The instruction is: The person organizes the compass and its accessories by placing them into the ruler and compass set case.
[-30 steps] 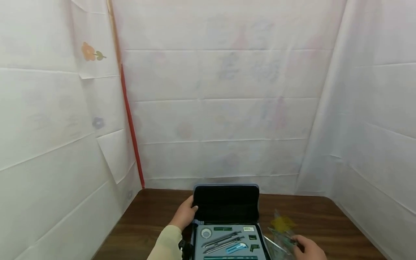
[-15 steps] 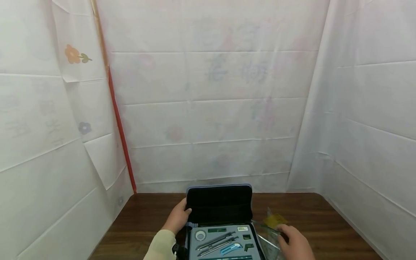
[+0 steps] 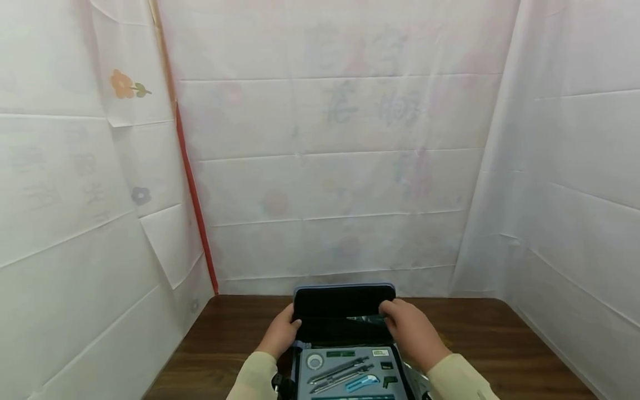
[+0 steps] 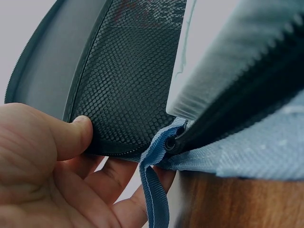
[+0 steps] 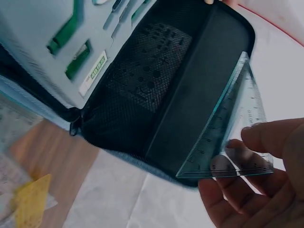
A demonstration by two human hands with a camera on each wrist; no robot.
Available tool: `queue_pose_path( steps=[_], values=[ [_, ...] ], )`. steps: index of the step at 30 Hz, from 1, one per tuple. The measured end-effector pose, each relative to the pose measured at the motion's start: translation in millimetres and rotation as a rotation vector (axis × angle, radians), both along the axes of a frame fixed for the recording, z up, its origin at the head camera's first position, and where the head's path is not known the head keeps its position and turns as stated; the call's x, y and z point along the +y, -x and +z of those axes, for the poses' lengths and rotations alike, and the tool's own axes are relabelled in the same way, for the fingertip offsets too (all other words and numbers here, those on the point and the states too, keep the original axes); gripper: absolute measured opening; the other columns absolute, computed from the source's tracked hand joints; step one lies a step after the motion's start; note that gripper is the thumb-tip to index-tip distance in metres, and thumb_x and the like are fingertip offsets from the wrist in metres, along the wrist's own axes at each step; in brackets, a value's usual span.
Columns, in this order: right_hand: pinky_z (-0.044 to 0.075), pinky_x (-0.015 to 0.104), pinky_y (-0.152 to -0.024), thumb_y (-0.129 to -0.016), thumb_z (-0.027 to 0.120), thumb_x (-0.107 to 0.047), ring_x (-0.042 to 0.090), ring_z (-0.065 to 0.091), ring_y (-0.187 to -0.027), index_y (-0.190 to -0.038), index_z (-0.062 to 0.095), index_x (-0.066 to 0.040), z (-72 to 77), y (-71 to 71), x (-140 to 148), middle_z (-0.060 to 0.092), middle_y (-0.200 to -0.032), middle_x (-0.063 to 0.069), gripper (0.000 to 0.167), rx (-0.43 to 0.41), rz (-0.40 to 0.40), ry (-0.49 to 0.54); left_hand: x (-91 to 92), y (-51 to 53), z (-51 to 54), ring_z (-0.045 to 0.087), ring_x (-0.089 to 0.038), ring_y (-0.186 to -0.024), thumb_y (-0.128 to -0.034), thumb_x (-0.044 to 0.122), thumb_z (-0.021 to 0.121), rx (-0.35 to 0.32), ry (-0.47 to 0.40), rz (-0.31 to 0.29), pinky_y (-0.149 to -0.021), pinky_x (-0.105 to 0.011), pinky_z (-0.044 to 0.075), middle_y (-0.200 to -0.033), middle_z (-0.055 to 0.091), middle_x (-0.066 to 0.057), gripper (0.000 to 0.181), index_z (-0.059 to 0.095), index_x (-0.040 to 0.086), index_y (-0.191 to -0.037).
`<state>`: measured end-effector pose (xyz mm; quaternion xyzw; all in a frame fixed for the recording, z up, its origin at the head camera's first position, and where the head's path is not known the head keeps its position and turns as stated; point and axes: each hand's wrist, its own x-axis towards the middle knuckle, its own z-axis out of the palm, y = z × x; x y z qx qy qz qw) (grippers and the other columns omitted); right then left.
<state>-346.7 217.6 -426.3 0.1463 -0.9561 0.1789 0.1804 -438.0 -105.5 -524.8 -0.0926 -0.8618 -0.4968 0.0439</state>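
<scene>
A zip case stands unfolded on the table, its black-lined lid (image 3: 325,301) raised. My left hand (image 3: 280,333) grips the lid's left edge, the thumb over the black mesh pocket (image 4: 128,71) and the fingers behind. In my right hand (image 3: 412,330) a clear set square (image 5: 213,135) is pinched between thumb and fingers, in front of the lid's right part. A dark patterned sheet (image 5: 161,61) shows through the mesh. The case's grey tray (image 3: 306,383) bears a white ring (image 3: 315,361), pen-like silver tools (image 3: 340,376) and a blue cutter (image 3: 362,383).
Right of the case, clear plastic pieces lie on the brown wooden table (image 3: 240,322), with a yellow sheet (image 5: 31,202) among them. A blue strap (image 4: 154,190) hangs by the case's hinge. White cloth (image 3: 325,183) encloses the table's back and sides.
My right hand has moved from the plastic pieces right of the case, up and leftward to the lid, bringing the set square. My left hand keeps its grip on the lid.
</scene>
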Motion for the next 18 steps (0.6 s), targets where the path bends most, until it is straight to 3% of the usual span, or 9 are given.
queue_pose_path(
  steps=[7,18],
  values=[
    [0.053,0.029,-0.072,-0.101,0.072,-0.007,0.004,0.049,-0.073,-0.104,0.073,-0.026,3.0,24.8,-14,0.059,-0.088,-0.013,0.019,0.008,0.021,-0.064,3.4,-7.0,3.6,0.048,-0.044,-0.148,-0.1065,0.005,0.059,-0.002,0.002,-0.011,-0.116,-0.069,0.04,-0.159,0.055,-0.019,0.051,0.052,0.013,-0.157],
    [0.059,0.04,-0.077,-0.1,0.073,-0.007,0.016,0.065,-0.084,-0.102,0.072,-0.024,10.0,46.3,-30,0.067,-0.095,-0.004,0.017,0.011,0.039,-0.13,-1.2,-8.6,4.2,0.048,-0.045,-0.148,-0.1068,0.006,0.059,0.004,0.005,-0.009,-0.115,-0.069,0.041,-0.159,0.054,-0.02,0.052,0.05,0.012,-0.158]
  ],
)
